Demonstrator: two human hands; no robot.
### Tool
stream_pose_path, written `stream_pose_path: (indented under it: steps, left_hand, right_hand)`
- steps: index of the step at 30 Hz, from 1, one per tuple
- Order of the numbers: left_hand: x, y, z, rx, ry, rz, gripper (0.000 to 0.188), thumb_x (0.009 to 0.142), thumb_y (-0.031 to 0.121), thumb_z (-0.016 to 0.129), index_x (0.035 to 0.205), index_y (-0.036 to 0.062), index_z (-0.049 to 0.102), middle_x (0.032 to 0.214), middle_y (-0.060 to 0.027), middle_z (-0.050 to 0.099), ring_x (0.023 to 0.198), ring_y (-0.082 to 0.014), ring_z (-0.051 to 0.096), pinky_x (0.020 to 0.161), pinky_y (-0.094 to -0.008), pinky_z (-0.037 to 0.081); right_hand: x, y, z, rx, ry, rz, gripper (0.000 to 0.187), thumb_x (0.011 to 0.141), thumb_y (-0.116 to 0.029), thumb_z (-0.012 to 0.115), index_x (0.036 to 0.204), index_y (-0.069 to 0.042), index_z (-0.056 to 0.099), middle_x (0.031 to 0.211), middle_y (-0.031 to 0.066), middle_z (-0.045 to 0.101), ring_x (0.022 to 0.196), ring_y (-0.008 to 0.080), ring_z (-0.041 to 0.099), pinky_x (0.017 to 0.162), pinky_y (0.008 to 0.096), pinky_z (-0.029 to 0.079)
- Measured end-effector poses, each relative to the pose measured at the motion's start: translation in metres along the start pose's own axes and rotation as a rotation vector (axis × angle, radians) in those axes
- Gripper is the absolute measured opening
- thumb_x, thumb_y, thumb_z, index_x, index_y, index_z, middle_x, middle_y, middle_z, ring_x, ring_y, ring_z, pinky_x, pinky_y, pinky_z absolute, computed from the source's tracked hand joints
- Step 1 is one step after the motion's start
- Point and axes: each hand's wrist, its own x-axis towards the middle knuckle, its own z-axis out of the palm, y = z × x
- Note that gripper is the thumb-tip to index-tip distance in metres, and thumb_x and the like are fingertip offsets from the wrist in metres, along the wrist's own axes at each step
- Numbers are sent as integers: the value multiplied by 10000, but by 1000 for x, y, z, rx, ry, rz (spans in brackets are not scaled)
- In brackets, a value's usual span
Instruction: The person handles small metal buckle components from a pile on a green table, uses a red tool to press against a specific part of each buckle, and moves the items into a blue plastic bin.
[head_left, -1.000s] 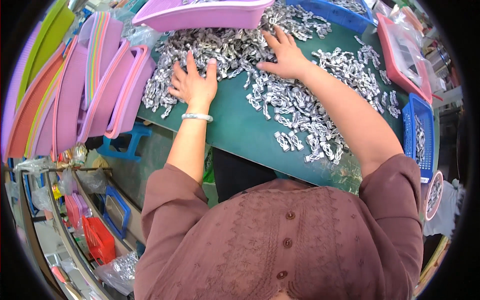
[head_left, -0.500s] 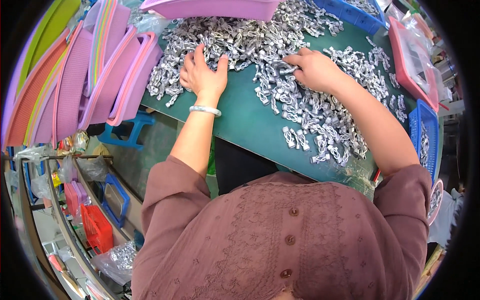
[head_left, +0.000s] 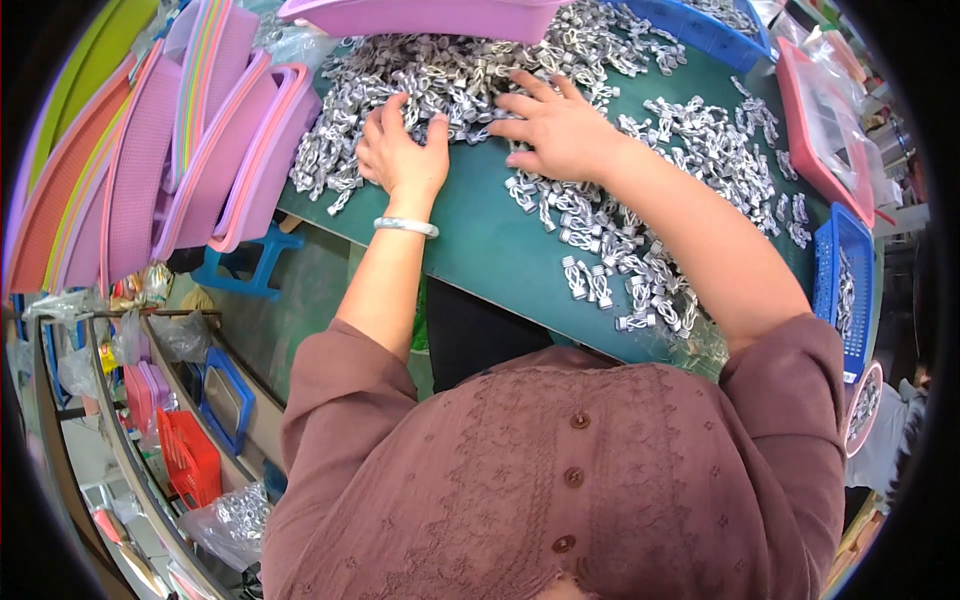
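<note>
A broad heap of small silvery metal pieces with looped ends [head_left: 430, 75] covers the far part of the green table [head_left: 480, 220]. My left hand [head_left: 405, 155], with a pale bangle at its wrist, rests at the heap's near left edge, fingers apart. Against the heap's right side lies my right hand [head_left: 560, 130], its fingers spread over the pieces and nothing visibly gripped. A looser spread of the same pieces [head_left: 640, 250] lies under and beside my right forearm. What is beneath both palms is hidden.
Stacked pink and purple baskets [head_left: 215, 150] stand at the left. A pink tub [head_left: 430, 15] sits beyond the heap. Blue baskets [head_left: 840, 290] and a pink tray [head_left: 815, 130] line the right side. A blue stool [head_left: 250, 262] is below the table's left edge.
My right hand has moved left and slightly away from me, off the right-hand pieces to the main heap, and its fingers have spread. My left hand has barely moved.
</note>
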Motion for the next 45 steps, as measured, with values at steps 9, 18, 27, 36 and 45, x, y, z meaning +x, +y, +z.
stream_pose_path:
  steps: [9, 18, 27, 36, 45]
  left_hand:
    - [-7, -14, 1, -85, 37, 146, 560, 669, 284, 684, 1180, 168, 487, 1196, -124, 435, 1082, -374, 351, 910, -490, 317]
    - [-20, -11, -5, -147, -45, 146, 285, 665, 267, 698, 886, 93, 655, 1192, -147, 441, 1051, -378, 408, 897, -463, 352]
    - [-26, -14, -16, -226, -108, 217, 163, 671, 193, 707, 811, 110, 689, 988, -122, 486, 933, -265, 485, 825, -331, 410]
    - [-45, -4, -23, -320, -199, 239, 136, 671, 180, 673, 778, 97, 685, 844, -92, 530, 814, -276, 512, 740, -378, 414]
    - [-69, 19, -34, -408, -306, 322, 136, 675, 160, 674, 800, 113, 695, 863, -102, 537, 819, -276, 517, 757, -370, 421]
  right_hand:
    - [-29, 10, -27, 68, -72, 110, 219, 789, -278, 568, 944, -126, 596, 1024, 52, 514, 941, 268, 516, 794, 399, 459]
    - [-77, 20, -44, -19, -78, 218, 337, 769, -164, 600, 1102, -144, 555, 1170, 53, 503, 1118, 294, 456, 944, 475, 366]
    - [-118, -1, -67, 51, -14, 228, 324, 768, -83, 577, 1091, -96, 552, 1298, 117, 410, 1194, 352, 387, 961, 439, 338]
    - [-129, -17, -56, 124, 41, 229, 318, 783, -138, 592, 1094, -83, 551, 1291, 149, 410, 1209, 352, 365, 976, 468, 310]
    - [-135, -29, -53, 98, 0, 246, 361, 772, -148, 607, 1123, -95, 541, 1299, 144, 401, 1221, 331, 349, 987, 474, 283]
